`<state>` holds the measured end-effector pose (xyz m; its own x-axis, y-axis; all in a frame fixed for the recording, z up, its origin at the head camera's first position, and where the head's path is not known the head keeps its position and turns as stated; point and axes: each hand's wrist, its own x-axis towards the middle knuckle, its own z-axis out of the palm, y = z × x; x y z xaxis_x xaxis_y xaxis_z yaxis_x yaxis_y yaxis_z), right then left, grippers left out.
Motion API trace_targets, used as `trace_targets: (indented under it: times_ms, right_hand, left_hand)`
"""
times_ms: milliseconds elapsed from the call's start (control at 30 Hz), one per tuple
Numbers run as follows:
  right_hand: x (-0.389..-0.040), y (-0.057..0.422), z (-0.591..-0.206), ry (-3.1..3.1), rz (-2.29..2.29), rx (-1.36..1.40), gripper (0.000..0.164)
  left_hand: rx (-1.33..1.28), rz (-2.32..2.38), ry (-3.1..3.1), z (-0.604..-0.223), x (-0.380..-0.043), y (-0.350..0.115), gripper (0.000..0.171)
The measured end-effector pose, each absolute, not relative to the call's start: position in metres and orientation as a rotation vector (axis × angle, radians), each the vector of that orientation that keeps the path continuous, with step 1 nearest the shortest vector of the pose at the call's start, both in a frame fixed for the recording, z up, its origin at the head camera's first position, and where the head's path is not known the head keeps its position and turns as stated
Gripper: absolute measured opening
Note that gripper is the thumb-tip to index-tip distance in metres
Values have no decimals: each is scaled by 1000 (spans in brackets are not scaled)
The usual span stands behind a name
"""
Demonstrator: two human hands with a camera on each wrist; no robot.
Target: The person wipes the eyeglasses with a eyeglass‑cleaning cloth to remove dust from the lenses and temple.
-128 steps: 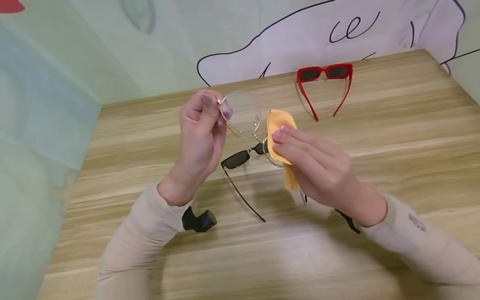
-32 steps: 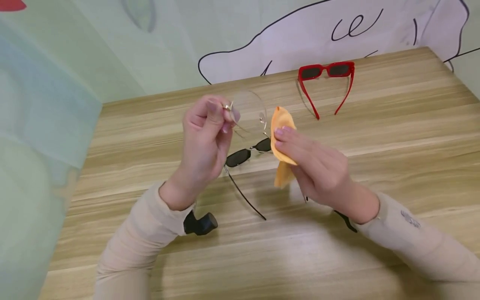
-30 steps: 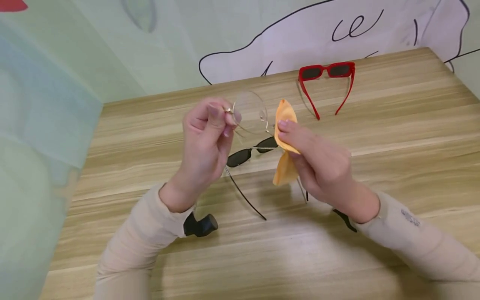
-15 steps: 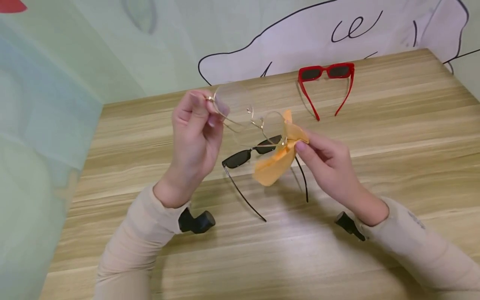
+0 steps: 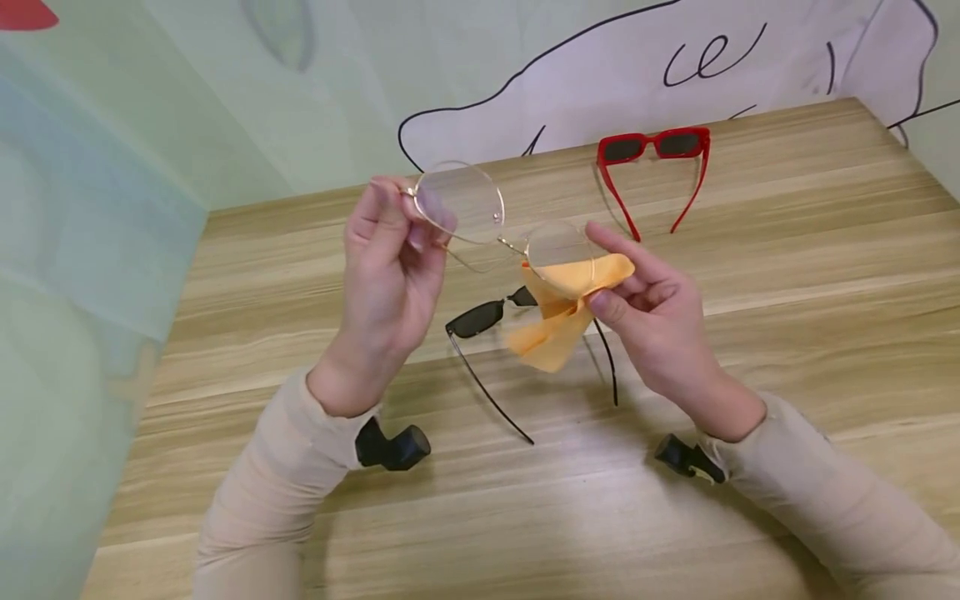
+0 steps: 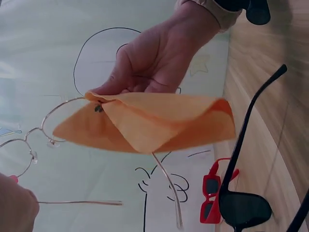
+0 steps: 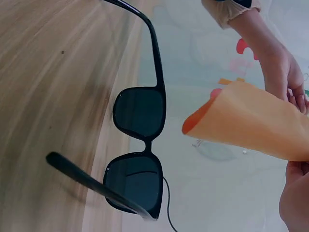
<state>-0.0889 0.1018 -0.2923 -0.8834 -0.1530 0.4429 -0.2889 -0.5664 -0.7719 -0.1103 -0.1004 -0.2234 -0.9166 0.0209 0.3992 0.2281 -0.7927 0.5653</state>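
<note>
My left hand (image 5: 393,279) pinches thin gold-rimmed eyeglasses (image 5: 459,202) at the left hinge, holding them above the table. In my right hand (image 5: 660,325) an orange cloth (image 5: 551,325) is pinched between thumb and fingers at the outer edge of the right lens, whose lower part the cloth overlaps. The index finger reaches up behind that lens. In the left wrist view, the cloth (image 6: 164,121) covers the right hinge, and a temple arm (image 6: 169,186) sticks out below it. The right wrist view shows the cloth (image 7: 251,121) hanging folded between both hands.
Black sunglasses (image 5: 477,320) with arms spread stand on the wooden table (image 5: 585,517) beneath the hands. Red-framed sunglasses (image 5: 652,147) stand near the back edge, close to the wall (image 5: 315,108). Black wrist cameras (image 5: 393,447) hang under both sleeves.
My right hand has turned, bringing its thumb into view, and the cloth has moved from over the right lens to its lower outer edge. The left hand and eyeglasses have shifted slightly left.
</note>
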Motion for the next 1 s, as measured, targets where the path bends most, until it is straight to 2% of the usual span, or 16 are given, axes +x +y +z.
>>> trace_targets:
  times_ms: [133, 367, 533, 767, 833, 1000]
  right_hand:
    - [-93, 106, -285, -1126, 2646, 749, 51]
    - [-96, 120, -271, -926, 2603, 778, 48]
    - [-96, 122, -262, -875, 2617, 776, 49]
    - [-99, 124, -259, -939, 2714, 818, 44]
    - [-101, 124, -259, -928, 2753, 800, 43]
    - [-106, 126, -259, -732, 2853, 808, 48]
  left_hand:
    - [-675, -2601, -1232, -230, -111, -105, 25]
    - [-851, -2343, -1578, -240, -108, -114, 22]
    - [-895, -2538, -1497, -238, -106, -113, 20]
    - [-738, -2915, -1063, -225, -104, -105, 19]
    - [-697, -2920, -1061, -220, -104, -101, 23]
    - [-514, -2920, -1144, -208, -100, -89, 53]
